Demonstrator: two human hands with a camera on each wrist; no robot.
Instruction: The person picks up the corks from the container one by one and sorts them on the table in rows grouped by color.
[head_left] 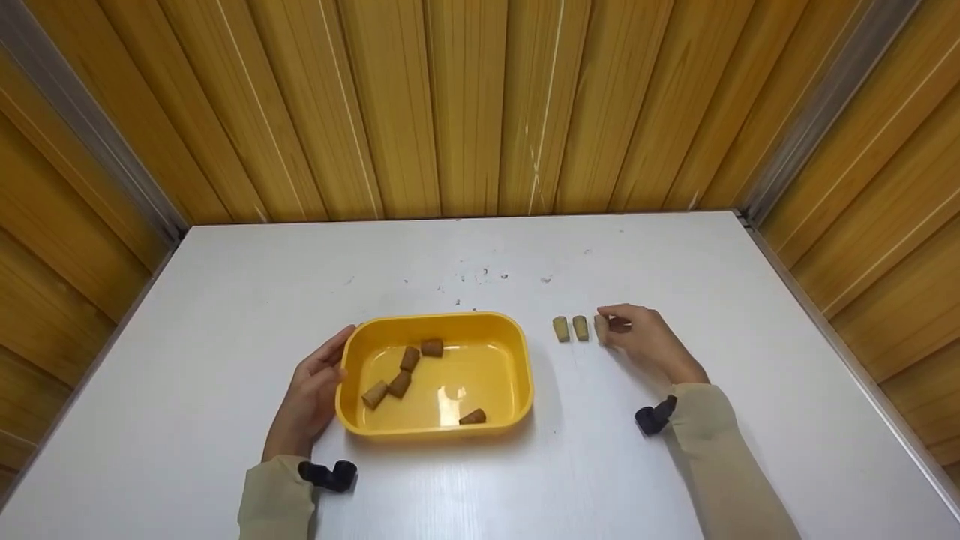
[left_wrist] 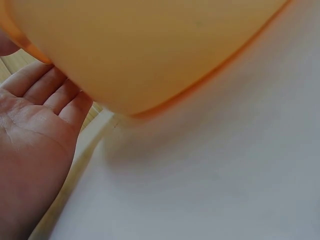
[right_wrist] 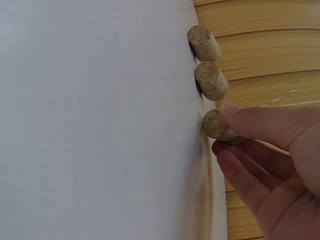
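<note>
A yellow plastic tray (head_left: 435, 430) stands on the white table, with several brown tapered cork stoppers (head_left: 409, 358) lying inside. At its left end my left hand (head_left: 313, 390) holds the rim, the thumb at the edge and the fingers along the outer wall (left_wrist: 150, 55). To the right of the tray, my right hand (head_left: 646, 341) pinches a cork stopper (right_wrist: 215, 124) between thumb and fingers, low at the tabletop. Two paler cork stoppers (head_left: 561, 328) (head_left: 580, 328) lie in a row just left of that one.
The white table (head_left: 262, 300) reaches back to a yellow wood-patterned wall (head_left: 465, 112), with similar panels on both sides. Small dark marks (head_left: 484, 271) dot the tabletop behind the tray. A black wrist camera (head_left: 330, 475) sits at the left cuff, another black camera (head_left: 654, 417) at the right.
</note>
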